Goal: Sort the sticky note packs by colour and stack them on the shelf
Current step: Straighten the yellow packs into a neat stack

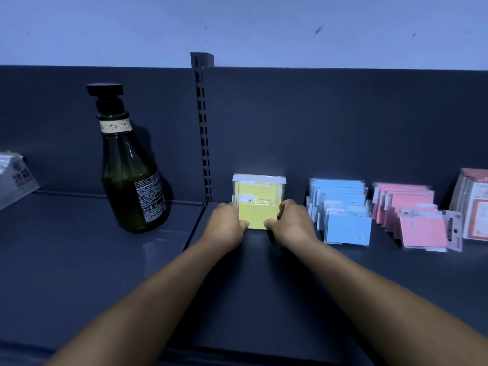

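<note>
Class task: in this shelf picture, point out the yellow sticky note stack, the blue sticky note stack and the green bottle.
yellow sticky note stack (255, 216), head view, face of the front pack.
blue sticky note stack (347, 229), head view, face of the front pack.
green bottle (126, 175), head view, middle of the glass body.

I stood in a shop: a dark metal shelf (105, 260) with a slotted upright (203, 128), wrapped sticky note packs (346, 207) in rows, a labelled bottle (132, 186).

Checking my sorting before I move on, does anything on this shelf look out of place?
Yes: a dark green bottle stands left of the yellow packs, unrelated to sticky notes. The front pink packs also lie fanned and askew.
</note>
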Tool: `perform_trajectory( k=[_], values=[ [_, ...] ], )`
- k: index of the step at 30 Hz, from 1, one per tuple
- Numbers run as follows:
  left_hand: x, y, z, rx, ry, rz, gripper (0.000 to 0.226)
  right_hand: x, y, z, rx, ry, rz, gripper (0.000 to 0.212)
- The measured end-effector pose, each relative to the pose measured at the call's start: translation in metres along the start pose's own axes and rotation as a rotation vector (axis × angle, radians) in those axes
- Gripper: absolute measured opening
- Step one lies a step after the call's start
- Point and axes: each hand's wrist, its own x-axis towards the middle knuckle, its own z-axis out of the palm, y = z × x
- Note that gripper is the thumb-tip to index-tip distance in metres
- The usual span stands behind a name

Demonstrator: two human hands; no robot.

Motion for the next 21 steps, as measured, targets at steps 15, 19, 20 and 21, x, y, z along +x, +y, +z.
perform_trajectory(
  k=[15,19,20,21],
  values=[
    [-0.002,0.007,-0.004,0.044,-0.081,-0.057,0.050,-0.007,-0.009,-0.003,-0.125,-0.056,0.019,0.034],
    [-0.011,0.009,-0.009,0.053,-0.074,-0.064,0.057,-0.014,-0.010,-0.009,-0.155,-0.072,0.010,0.039],
    [-0.013,0.010,-0.009,0.062,-0.071,-0.049,0.059,-0.014,-0.008,-0.009,-0.170,-0.073,-0.004,0.040],
    [-0.017,0.012,-0.011,0.060,-0.090,-0.045,0.061,-0.018,-0.008,-0.011,-0.174,-0.096,-0.002,0.040]
  ],
)
